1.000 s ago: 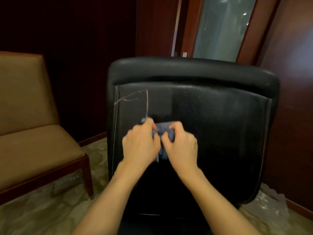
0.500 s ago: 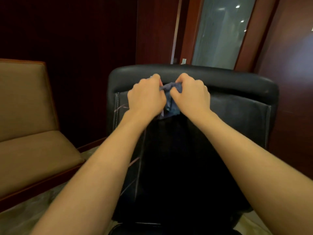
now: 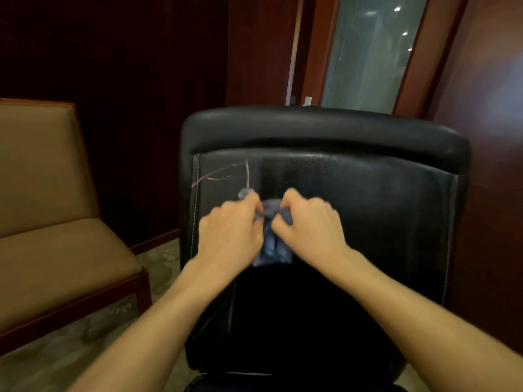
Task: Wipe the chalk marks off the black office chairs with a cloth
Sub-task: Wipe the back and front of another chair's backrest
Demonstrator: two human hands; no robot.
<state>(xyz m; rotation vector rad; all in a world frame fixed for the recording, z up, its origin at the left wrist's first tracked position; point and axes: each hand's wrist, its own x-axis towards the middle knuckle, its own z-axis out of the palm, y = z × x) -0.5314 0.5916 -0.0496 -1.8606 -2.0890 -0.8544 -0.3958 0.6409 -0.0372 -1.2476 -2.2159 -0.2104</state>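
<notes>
The back of a black leather office chair (image 3: 368, 210) fills the middle of the view. Pink chalk marks (image 3: 226, 174) cross its upper left corner. A bunched blue-grey cloth (image 3: 273, 244) lies against the middle of the backrest. My left hand (image 3: 230, 230) grips the cloth's left side with curled fingers. My right hand (image 3: 308, 224) grips its right side the same way. Both hands press the cloth to the leather, just below and right of the chalk marks. Motion blurs the hands a little.
A tan upholstered chair with a red-brown wood frame (image 3: 51, 250) stands to the left. Dark wood panelling (image 3: 481, 137) runs close on the right. A frosted glass door panel (image 3: 368, 52) is behind the chair. Patterned carpet (image 3: 158, 258) shows between the chairs.
Both hands slid the cloth down from the top edge of the backrest to its middle, after going up from there a second ago. The chalk marks, covered before, show again.
</notes>
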